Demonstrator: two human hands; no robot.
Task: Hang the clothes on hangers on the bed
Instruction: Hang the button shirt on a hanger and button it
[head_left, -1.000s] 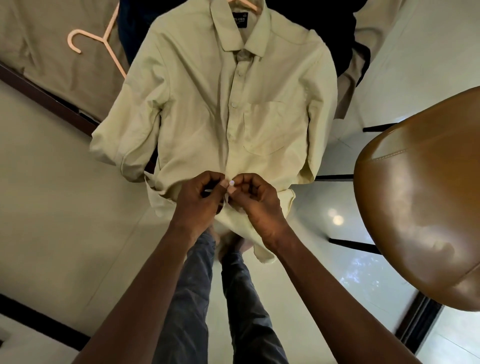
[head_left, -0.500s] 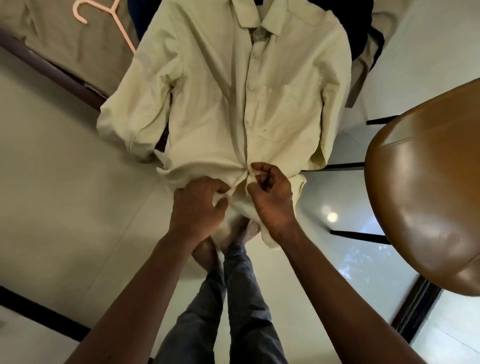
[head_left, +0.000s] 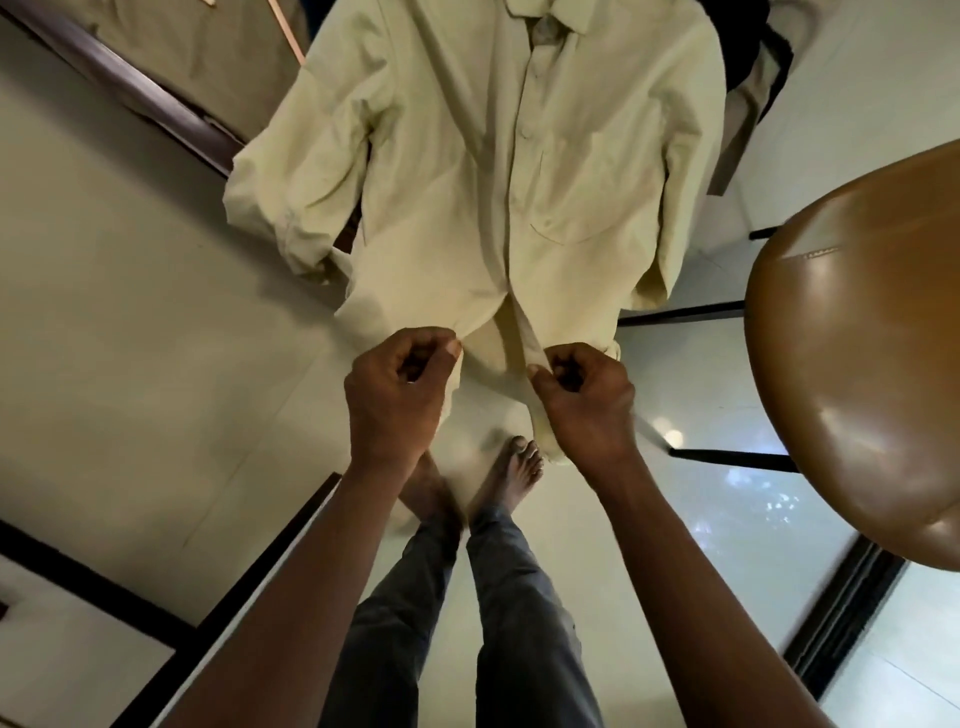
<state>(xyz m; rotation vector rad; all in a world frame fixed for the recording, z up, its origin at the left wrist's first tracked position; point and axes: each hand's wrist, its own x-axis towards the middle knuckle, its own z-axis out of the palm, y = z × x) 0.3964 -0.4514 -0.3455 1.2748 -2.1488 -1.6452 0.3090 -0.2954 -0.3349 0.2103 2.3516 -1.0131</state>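
A pale green button-up shirt (head_left: 467, 171) lies face up over the edge of the bed (head_left: 218, 57), its lower part hanging down toward me. My left hand (head_left: 400, 395) pinches the left side of the hem between thumb and curled fingers. My right hand (head_left: 587, 400) pinches the right front placket near the bottom. The two front edges are spread apart below the last fastened button. A pink hanger (head_left: 288, 36) shows only as a thin arm at the top, beside the shirt's left shoulder.
A brown leather chair (head_left: 862, 364) stands close on the right. Dark clothes (head_left: 748, 47) lie behind the shirt at the top right. The bed's dark wooden frame (head_left: 130, 88) runs diagonally at upper left. My bare feet (head_left: 483, 483) stand on pale glossy floor tiles.
My hands have moved apart and down from the middle of the shirt front to its hem, each now holding one side. The view has tilted down, so the collar sits at the top edge.
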